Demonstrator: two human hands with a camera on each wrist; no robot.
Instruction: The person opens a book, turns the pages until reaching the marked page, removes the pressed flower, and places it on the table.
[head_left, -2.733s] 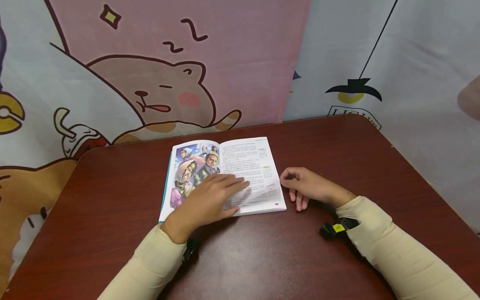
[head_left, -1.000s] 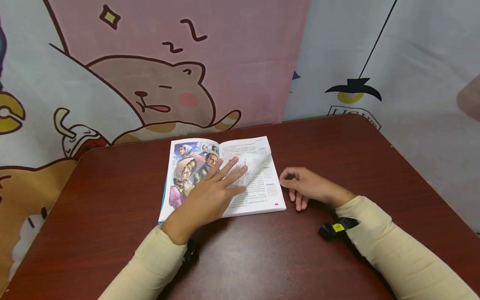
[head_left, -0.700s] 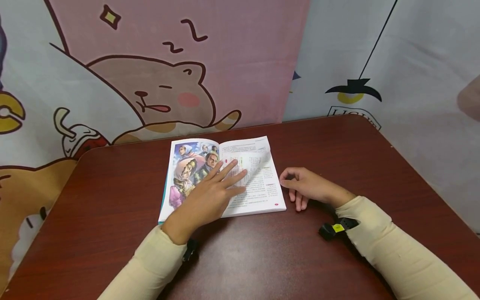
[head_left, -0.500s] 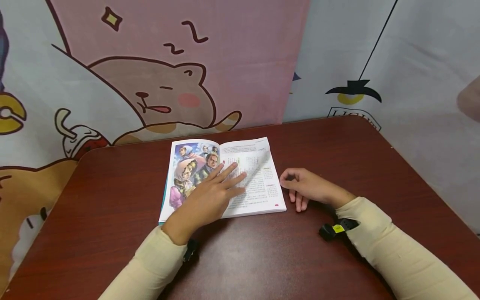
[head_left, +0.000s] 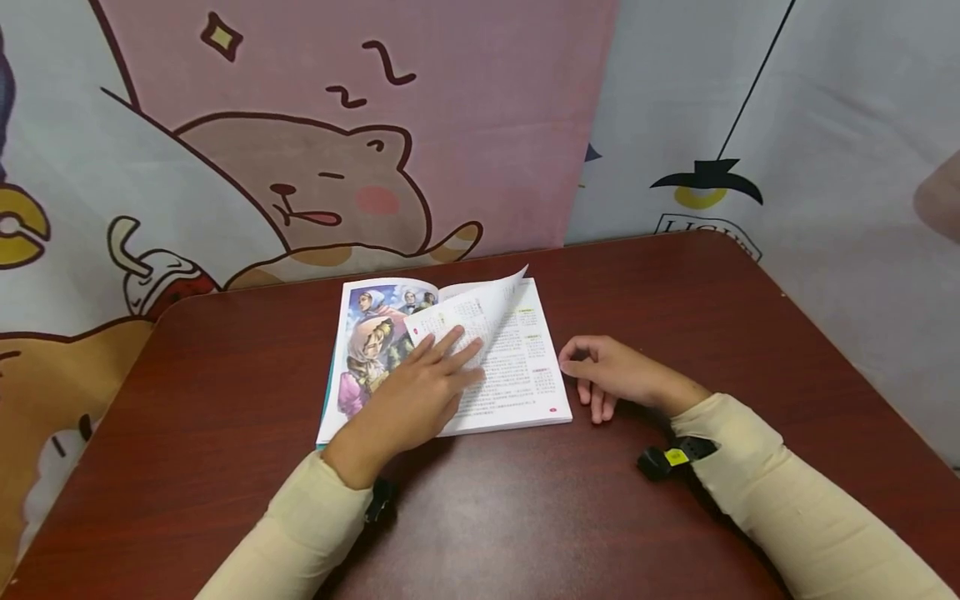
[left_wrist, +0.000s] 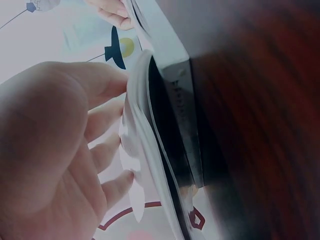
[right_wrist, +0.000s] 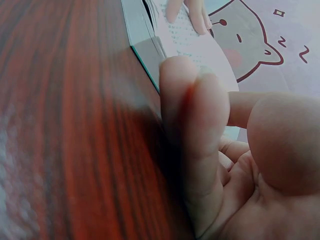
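An open book (head_left: 528,387) lies on the table, a colour picture on its left page and printed text on the right. My left hand (head_left: 423,387) is over the middle of it, fingers spread and nearly straight on a loose page (head_left: 465,312). That page bends up and slants leftward across the fold, its far corner raised. In the left wrist view, the fingertips (left_wrist: 125,172) touch the paper. Beside the book's right edge rests my right hand (head_left: 622,371), its fingers loosely curled with nothing seen in them; in the right wrist view the book (right_wrist: 142,42) shows just beyond its fingertips.
The dark red-brown table (head_left: 510,517) extends around the book on all sides. Behind it hangs a cartoon-printed cloth (head_left: 495,125) with a sleeping bear. Black wrist devices (head_left: 660,460) sit at both cuffs.
The loose page has lifted from the right side and swung leftward over the fold, its corner rising. My left hand has drawn slightly left with it; the right hand stays put.
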